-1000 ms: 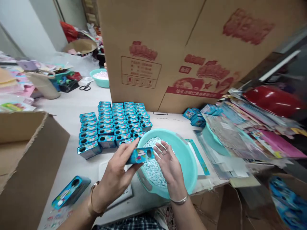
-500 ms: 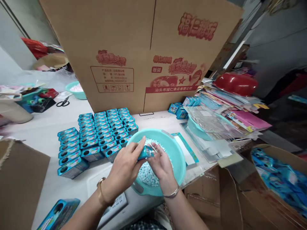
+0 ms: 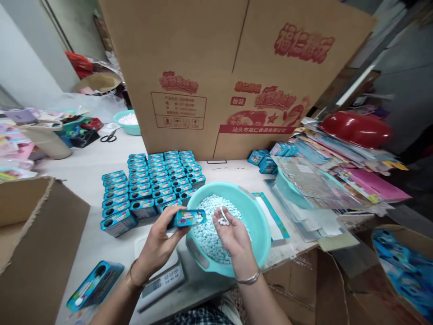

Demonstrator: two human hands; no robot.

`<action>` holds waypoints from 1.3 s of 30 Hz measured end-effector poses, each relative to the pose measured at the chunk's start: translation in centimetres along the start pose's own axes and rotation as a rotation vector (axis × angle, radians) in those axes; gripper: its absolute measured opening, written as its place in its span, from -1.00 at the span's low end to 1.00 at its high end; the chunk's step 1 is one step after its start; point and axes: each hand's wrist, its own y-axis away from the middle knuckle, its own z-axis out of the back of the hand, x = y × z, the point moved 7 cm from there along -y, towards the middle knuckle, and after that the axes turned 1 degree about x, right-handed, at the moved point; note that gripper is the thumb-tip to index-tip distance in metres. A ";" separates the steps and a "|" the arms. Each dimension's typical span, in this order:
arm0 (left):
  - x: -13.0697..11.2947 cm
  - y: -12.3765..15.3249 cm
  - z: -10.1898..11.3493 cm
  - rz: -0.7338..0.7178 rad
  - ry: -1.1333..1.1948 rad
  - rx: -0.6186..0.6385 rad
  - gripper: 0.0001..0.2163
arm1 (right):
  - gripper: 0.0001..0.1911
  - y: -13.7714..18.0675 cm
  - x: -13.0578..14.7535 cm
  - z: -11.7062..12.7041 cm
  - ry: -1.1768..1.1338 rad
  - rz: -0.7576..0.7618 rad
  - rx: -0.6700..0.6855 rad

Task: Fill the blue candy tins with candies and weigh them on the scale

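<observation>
My left hand [image 3: 158, 243] grips a small blue printed box [image 3: 190, 218], holding it above the near left rim of a turquoise basin [image 3: 259, 239]. White pieces show at the box's right end. Palm up and cupped over the basin, my right hand [image 3: 235, 237] holds several small white candies [image 3: 223, 221] and a thin white strip. Pale blue and white candies [image 3: 211, 247] cover the basin's bottom. Just below my left hand is a white digital scale [image 3: 164, 280], partly hidden by that hand and forearm.
Rows of blue boxes [image 3: 149, 192] stand left of the basin, and one lone box [image 3: 95, 284] lies nearer. A big carton [image 3: 203, 54] rises behind. At right are stacked packaging sheets [image 3: 304, 180] under a red bowl [image 3: 355, 128]. An open carton [image 3: 50, 216] stands at left.
My hands have moved apart. The box has shifted left and now lies nearly level, away from my right hand, which has turned palm up with candies in it. The camera view has swung left.
</observation>
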 end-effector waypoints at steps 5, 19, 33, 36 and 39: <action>8.0 7.1 3.5 0.288 0.206 -0.269 -0.61 | -0.69 -0.4 0.8 1.3 0.101 0.059 -0.059; 5.6 13.4 7.6 0.225 0.205 -0.481 -0.25 | -0.80 1.1 4.6 1.0 0.213 0.058 0.151; 4.1 13.6 12.1 0.193 0.196 -0.698 -0.45 | -0.73 0.0 5.1 2.9 0.261 0.145 -0.063; 4.3 13.2 11.9 0.212 0.173 -0.635 -0.45 | -0.80 0.1 4.9 2.3 0.295 0.142 -0.024; 4.3 12.5 11.5 0.255 0.083 -0.518 -0.43 | -0.92 0.7 4.2 0.8 0.424 0.188 0.044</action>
